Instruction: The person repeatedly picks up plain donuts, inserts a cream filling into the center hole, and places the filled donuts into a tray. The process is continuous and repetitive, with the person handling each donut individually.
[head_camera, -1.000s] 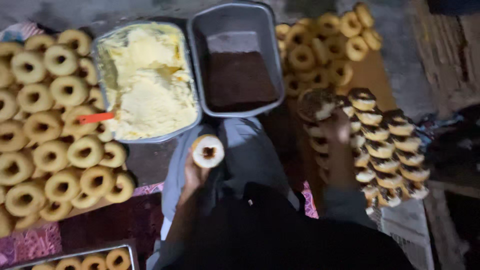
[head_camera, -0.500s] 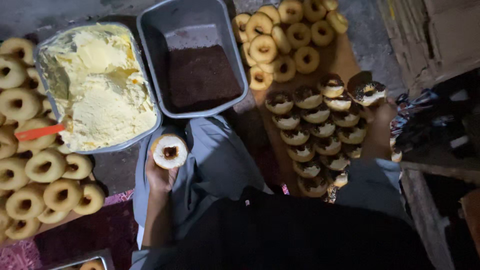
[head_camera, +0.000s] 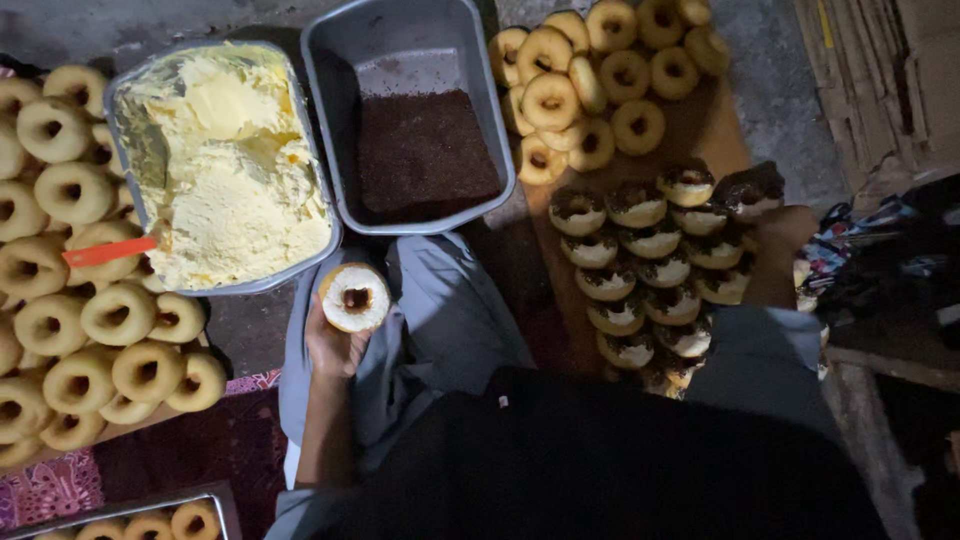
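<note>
Left hand (head_camera: 335, 345) grips a cream-coated doughnut (head_camera: 355, 297), still near the cream tub (head_camera: 225, 170). Right hand (head_camera: 785, 235) has just set a sprinkled doughnut (head_camera: 750, 192) onto the far-right rows (head_camera: 650, 270); its grip I cannot tell.

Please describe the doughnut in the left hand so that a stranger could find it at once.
Start at the tray of yellow cream; just below its lower right corner, the left hand holds up one doughnut. Unlike the plain doughnuts nearby, its top is spread with pale cream.
</note>
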